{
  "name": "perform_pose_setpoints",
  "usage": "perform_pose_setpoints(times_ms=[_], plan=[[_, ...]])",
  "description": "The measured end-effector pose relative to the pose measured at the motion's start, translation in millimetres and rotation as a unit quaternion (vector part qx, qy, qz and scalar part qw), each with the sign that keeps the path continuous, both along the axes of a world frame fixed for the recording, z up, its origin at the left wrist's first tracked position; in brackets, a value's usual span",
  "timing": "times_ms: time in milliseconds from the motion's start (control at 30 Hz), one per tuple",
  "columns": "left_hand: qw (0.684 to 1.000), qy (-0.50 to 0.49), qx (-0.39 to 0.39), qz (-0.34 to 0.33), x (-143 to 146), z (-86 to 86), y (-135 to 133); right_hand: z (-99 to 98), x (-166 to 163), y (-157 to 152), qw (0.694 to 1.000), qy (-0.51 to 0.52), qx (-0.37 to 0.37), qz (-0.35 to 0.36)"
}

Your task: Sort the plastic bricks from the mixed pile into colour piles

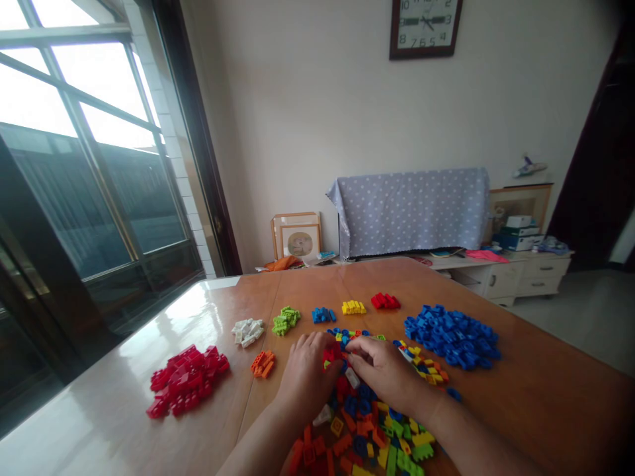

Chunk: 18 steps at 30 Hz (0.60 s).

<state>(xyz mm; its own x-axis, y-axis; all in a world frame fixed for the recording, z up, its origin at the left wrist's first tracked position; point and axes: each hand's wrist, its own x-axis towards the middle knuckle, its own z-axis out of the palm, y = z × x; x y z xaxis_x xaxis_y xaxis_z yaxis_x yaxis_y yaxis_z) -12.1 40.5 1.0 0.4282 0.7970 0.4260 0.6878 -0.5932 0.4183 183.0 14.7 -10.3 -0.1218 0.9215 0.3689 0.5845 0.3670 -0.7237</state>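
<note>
Glossy worktop [546, 410]: left hand [308, 371] and right hand [384, 370] pinch bricks [333, 357] from the mixed pile [377, 430]; a sweep could scatter the orange cluster [262, 363].

The left hand [308, 371] and right hand [384, 371] cover part of the mixed brick pile [370, 433]; the bottom edge crops it. Grip of the fingers [356, 346]: indeterminate. The wall clock [425, 26] is cropped at top.
</note>
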Motion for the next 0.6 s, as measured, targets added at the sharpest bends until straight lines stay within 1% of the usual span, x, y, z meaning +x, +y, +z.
perform_pose_setpoints(times_ms=[100, 200, 367, 433, 500, 600], plan=[[1.0, 0.001, 0.007, -0.009, 5.3, 5.8, -10.3, -1.2, -4.9, -1.6, 0.996, 0.076, -0.037, 0.037], [1.0, 0.015, 0.016, -0.013, 7.2, 9.4, -16.6, -2.6, -10.1, -3.1, 0.984, 0.147, -0.079, 0.066], [0.999, 0.041, 0.015, -0.029, 7.7, 12.4, -20.1, -7.8, -12.1, 2.4, 0.959, 0.248, -0.121, 0.073], [0.998, 0.054, 0.02, -0.032, 7.0, 12.1, -19.5, -9.1, -8.7, 5.7, 0.956, 0.259, -0.124, 0.064], [0.997, 0.065, 0.03, -0.03, 4.8, 11.2, -17.9, -7.5, -3.5, 8.2, 0.961, 0.25, -0.11, 0.036], [0.996, 0.079, 0.042, -0.023, -0.5, 10.5, -14.9, 3.5, 5.6, 9.6, 0.972, 0.225, -0.07, -0.02]])
